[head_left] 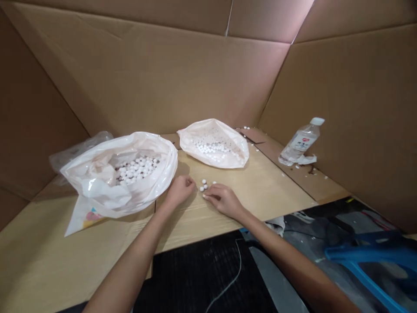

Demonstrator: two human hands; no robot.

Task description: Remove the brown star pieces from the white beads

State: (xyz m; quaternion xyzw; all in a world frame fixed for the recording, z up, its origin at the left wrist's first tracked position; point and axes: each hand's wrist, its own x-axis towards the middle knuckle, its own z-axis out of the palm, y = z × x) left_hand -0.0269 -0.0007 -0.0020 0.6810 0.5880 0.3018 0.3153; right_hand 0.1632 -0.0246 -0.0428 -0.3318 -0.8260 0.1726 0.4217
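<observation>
Small white pieces sit loose on the cardboard table, a little cluster between your two hands, in front of both bags. Your right hand lies low with its fingers drawn narrow and the tips at the cluster's near edge; can't tell if a piece is actually gripped. Your left hand is loosely curled just left of the cluster, contents not visible. Step looks like sorting or pairing loose pieces by fingertip. The next move likely calls for a fine pinch on one piece without scattering the rest. The left bag gapes open just beside your left hand, its rim near the knuckles, and the right bag lies open behind the cluster. The table's front edge is close under your wrists, so pieces could roll off. There is open room to the right, with a water bottle well apart near the cardboard wall.
</observation>
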